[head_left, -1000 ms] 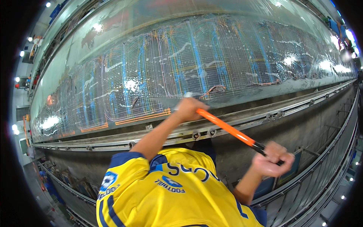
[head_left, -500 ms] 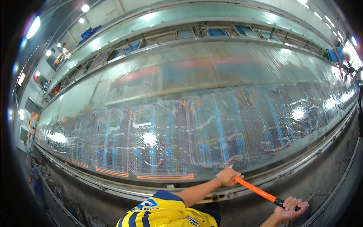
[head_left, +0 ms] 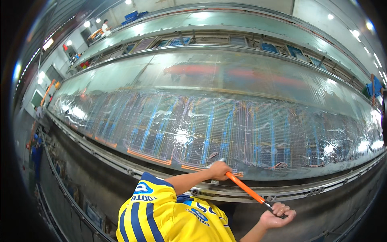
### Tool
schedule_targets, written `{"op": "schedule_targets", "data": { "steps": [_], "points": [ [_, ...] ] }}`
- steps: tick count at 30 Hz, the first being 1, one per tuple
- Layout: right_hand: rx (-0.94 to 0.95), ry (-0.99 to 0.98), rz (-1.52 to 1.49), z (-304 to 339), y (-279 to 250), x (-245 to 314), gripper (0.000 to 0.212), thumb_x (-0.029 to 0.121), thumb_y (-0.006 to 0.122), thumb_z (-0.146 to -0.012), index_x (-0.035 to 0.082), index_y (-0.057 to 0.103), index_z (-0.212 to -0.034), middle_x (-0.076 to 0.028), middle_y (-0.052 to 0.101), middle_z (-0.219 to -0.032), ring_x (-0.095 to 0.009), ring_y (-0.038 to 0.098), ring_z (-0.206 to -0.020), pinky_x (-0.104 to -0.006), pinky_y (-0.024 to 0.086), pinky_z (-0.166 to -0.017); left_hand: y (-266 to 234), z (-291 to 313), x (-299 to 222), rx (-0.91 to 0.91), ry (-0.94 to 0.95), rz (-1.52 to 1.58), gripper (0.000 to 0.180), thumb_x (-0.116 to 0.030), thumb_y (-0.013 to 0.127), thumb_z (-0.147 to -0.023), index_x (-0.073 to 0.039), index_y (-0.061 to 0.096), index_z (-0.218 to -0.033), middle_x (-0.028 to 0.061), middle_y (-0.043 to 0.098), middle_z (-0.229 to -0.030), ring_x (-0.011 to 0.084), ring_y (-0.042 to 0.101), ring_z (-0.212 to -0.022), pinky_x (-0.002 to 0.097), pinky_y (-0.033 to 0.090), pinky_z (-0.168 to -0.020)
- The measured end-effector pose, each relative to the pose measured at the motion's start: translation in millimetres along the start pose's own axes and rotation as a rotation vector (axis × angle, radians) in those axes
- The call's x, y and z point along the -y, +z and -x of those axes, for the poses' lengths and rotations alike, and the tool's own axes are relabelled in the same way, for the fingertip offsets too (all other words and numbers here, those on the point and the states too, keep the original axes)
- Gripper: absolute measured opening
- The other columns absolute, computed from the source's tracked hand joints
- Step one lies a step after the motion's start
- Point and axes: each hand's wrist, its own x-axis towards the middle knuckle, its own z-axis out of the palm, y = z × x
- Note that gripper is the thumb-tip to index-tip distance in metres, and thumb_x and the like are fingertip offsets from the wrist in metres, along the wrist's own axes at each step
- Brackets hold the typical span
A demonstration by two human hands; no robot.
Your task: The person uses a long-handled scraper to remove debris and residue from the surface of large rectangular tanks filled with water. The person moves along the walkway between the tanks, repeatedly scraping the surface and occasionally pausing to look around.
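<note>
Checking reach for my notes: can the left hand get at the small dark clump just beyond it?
Probably yes: the clump lies just beyond the left hand, and nothing seems to stand between. That hand is closed around the orange-handled tool, so it would likely need to let go first.

Above the long wet table, beyond the left hand, a hand could sweep sideways freely — nearer, the orange pole slants between left and right hand, crossing the knobbed metal rail — the yellow jersey blocks the near side
</note>
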Motion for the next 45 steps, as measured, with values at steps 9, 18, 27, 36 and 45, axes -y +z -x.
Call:
{"op": "schedule_targets", "data": {
  "steps": [9, 18, 27, 36, 45],
  "points": [
    [0.177, -0.179, 0.027, -131, -55, 98, 0.032, 0.026, 0.048, -0.104, 0.015, 0.042, -0.075, 0.002, 0.027, -0.059, -0.009, 0.030, -0.054, -0.0283, 0.029, -0.056, 89, -130, -132, -0.069, 0.160, 0.224, 0.045, -0.044, 0.062, -0.095, -0.012, 0.060, -0.064, 0.0140, 0.063, -0.065, 0.0412, 0.062, -0.065, 0.0527, 0.046, -0.058],
    [0.185, -0.082, 0.112, -162, -29, 85, 0.037, 0.029, 0.052, -0.103, 0.015, 0.041, -0.071, 0.003, 0.029, -0.050, -0.007, 0.021, -0.040, -0.0258, 0.021, -0.042, 119, -129, -121, -0.140, 0.133, 0.318, 0.045, -0.040, 0.065, -0.095, -0.014, 0.052, -0.060, 0.0099, 0.055, -0.055, 0.0367, 0.057, -0.054, 0.0495, 0.040, -0.050],
    [0.293, -0.049, 0.134, -65, 17, 58, 0.033, 0.029, 0.049, -0.104, 0.013, 0.046, -0.075, 0.003, 0.031, -0.049, -0.007, 0.023, -0.036, -0.0244, 0.023, -0.036, 75, -37, -63, -0.250, 0.186, 0.424, 0.045, -0.029, 0.072, -0.091, -0.012, 0.046, -0.058, 0.0080, 0.052, -0.053, 0.0325, 0.054, -0.049, 0.0441, 0.040, -0.049],
    [0.022, 0.125, -0.032, 73, 13, -39, 0.035, 0.027, 0.042, -0.100, 0.017, 0.036, -0.068, 0.002, 0.031, -0.046, -0.010, 0.024, -0.034, -0.0272, 0.026, -0.033, -31, 90, 67, -0.104, 0.112, -0.074, 0.038, -0.030, 0.069, -0.092, -0.014, 0.054, -0.061, 0.0078, 0.056, -0.055, 0.0306, 0.061, -0.054, 0.0432, 0.048, -0.054],
    [0.122, -0.076, -0.019, 2, -10, 44, 0.031, 0.027, 0.042, -0.104, 0.014, 0.042, -0.075, 0.001, 0.038, -0.052, -0.009, 0.033, -0.042, -0.0272, 0.032, -0.041, 6, 4, -23, -0.092, 0.244, 0.211, 0.008, -0.024, 0.075, -0.084, -0.018, 0.071, -0.081, 0.0064, 0.062, -0.065, 0.0303, 0.064, -0.063, 0.0440, 0.050, -0.060]
  ]
}}
